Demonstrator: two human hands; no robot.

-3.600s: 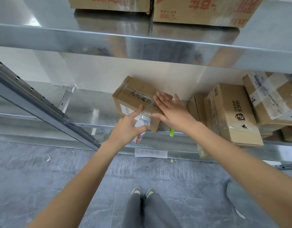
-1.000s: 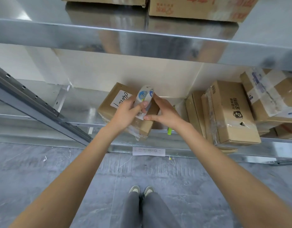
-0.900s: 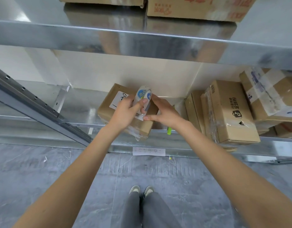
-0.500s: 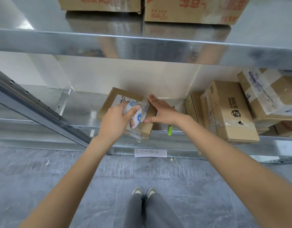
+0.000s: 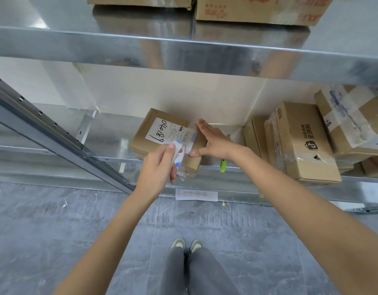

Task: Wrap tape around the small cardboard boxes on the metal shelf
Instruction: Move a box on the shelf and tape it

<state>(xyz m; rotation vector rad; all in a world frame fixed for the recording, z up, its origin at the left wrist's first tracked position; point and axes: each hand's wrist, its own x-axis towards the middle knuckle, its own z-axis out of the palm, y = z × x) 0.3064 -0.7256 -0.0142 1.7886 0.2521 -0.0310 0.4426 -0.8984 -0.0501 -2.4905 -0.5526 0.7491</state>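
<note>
Currently, per the head view:
Small cardboard box (image 5: pixel 162 143): lies flat near the front edge of the metal shelf (image 5: pixel 111 145), its near corner just over that edge. A white label with handwritten digits faces up.
Tape roll (image 5: pixel 179 154): white with blue print, held upright at the near right part of the box top. A clear strip of tape runs from it across the label toward the box's right edge.
Left hand (image 5: pixel 157 169): grips the tape roll, fingers curled round it, one fingertip on its upper rim.
Right hand (image 5: pixel 213 141): flat and extended, fingers straight along the right side of the box, thumb tip pressing the box top just beside the roll. It holds nothing.
Loose tape: crumpled clear film hangs below the near corner of the box, under the left hand.
Green marker (image 5: pixel 223 165): lies on the shelf's front edge, just right of the box, below the right wrist.
Other boxes (image 5: pixel 298 141): several cardboard boxes, partly taped, stand on the same shelf to the right, well apart from the worked box.
Upper shelf (image 5: pixel 183 47): carries two larger cartons (image 5: pixel 258 9).
Paper slip (image 5: pixel 196 195): stuck on the lower rail.
Floor (image 5: pixel 56 231): grey; the person's shoes (image 5: pixel 187 244) and grey trousers visible.
</note>
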